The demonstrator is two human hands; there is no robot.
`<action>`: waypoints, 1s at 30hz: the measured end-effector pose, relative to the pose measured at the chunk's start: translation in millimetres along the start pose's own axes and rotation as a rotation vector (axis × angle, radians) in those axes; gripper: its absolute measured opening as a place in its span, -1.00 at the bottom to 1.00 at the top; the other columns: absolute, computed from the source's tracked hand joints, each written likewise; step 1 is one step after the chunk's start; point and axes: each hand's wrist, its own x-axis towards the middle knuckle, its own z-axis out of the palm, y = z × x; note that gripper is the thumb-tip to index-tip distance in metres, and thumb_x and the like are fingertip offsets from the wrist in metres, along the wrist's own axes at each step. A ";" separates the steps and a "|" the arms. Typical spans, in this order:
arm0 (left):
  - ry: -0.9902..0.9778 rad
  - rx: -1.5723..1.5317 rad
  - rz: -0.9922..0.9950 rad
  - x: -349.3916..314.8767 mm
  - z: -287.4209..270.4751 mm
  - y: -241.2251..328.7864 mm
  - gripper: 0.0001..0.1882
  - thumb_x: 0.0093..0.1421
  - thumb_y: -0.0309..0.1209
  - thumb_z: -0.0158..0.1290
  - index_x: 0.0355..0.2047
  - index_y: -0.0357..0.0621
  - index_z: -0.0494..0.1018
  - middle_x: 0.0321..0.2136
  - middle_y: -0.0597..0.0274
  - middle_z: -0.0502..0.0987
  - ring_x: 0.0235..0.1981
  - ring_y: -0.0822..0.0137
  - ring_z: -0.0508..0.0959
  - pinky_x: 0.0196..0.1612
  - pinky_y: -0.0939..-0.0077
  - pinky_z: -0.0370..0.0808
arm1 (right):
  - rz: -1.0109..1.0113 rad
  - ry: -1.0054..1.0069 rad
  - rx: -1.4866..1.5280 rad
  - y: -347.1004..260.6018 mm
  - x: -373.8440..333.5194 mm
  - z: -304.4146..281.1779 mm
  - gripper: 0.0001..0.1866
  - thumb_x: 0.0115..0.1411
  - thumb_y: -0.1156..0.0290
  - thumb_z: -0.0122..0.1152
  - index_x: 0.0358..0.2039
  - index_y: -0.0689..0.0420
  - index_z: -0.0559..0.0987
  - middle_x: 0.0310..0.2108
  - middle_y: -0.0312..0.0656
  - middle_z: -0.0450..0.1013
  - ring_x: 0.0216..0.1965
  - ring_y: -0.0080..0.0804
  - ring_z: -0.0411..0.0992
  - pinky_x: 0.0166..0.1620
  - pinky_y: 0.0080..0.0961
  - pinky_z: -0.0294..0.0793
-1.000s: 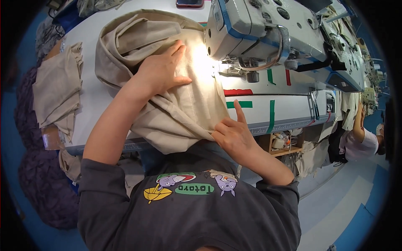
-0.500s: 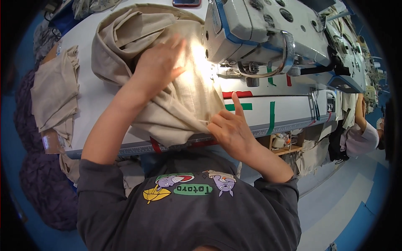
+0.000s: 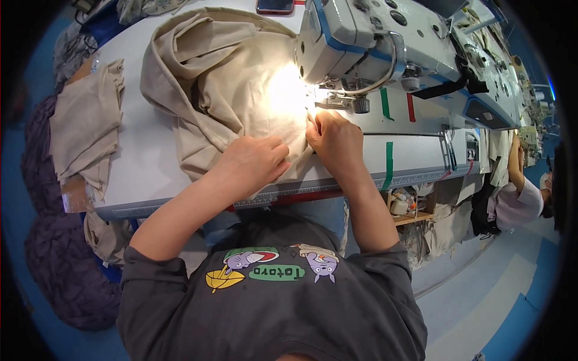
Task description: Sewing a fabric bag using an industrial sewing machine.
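A large piece of beige fabric (image 3: 232,66) lies in loose folds on the white sewing table, its right edge brightly lit beside the needle area of a white and blue sewing machine (image 3: 337,45). My right hand (image 3: 337,138) is closed on the fabric's edge, just in front of the presser foot. To its left, my left hand (image 3: 254,161) has curled fingers gripping the fabric's near part. The lamp's glare washes out the cloth at the needle, and my fingers hide the pinched edge.
Stacked beige pieces (image 3: 87,123) lie at the table's left end, near dark purple cloth (image 3: 69,277). A phone (image 3: 275,6) rests at the back edge. Scissors (image 3: 448,147) lie right of the machine. A co-worker (image 3: 518,192) sits at far right.
My left hand has come down from the middle of the fabric toward its near edge. My right hand has moved up to the presser foot, and the near fabric has shifted with them.
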 end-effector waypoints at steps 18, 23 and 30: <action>0.230 -0.079 -0.005 18.1 -6.3 -22.8 -0.87 0.22 -0.39 0.08 -0.28 -0.17 0.50 -0.32 0.18 0.52 -0.30 0.13 0.54 -0.24 0.25 0.50 | -0.051 0.112 -0.046 5.9 15.9 10.2 -0.80 -0.03 0.34 0.31 -0.63 0.10 0.48 -0.58 -0.12 0.47 -0.60 -0.14 0.48 -0.55 -0.27 0.46; 0.266 -0.074 0.074 37.9 -1.7 -17.0 -0.77 0.22 -0.40 0.09 -0.12 -0.15 0.52 -0.23 0.21 0.53 -0.19 0.16 0.51 -0.09 0.33 0.49 | -0.010 0.094 -0.011 4.6 12.8 8.7 -0.80 -0.01 0.35 0.29 -0.62 0.09 0.45 -0.58 -0.14 0.45 -0.59 -0.14 0.47 -0.52 -0.28 0.44; 0.219 -0.005 0.066 44.5 11.1 -24.7 -0.67 0.23 -0.35 0.08 -0.01 -0.14 0.49 -0.11 0.22 0.53 -0.10 0.16 0.48 0.03 0.32 0.44 | 0.037 0.060 0.000 3.5 9.3 9.6 -0.81 0.00 0.36 0.28 -0.61 0.08 0.45 -0.59 -0.19 0.43 -0.57 -0.17 0.46 -0.49 -0.30 0.42</action>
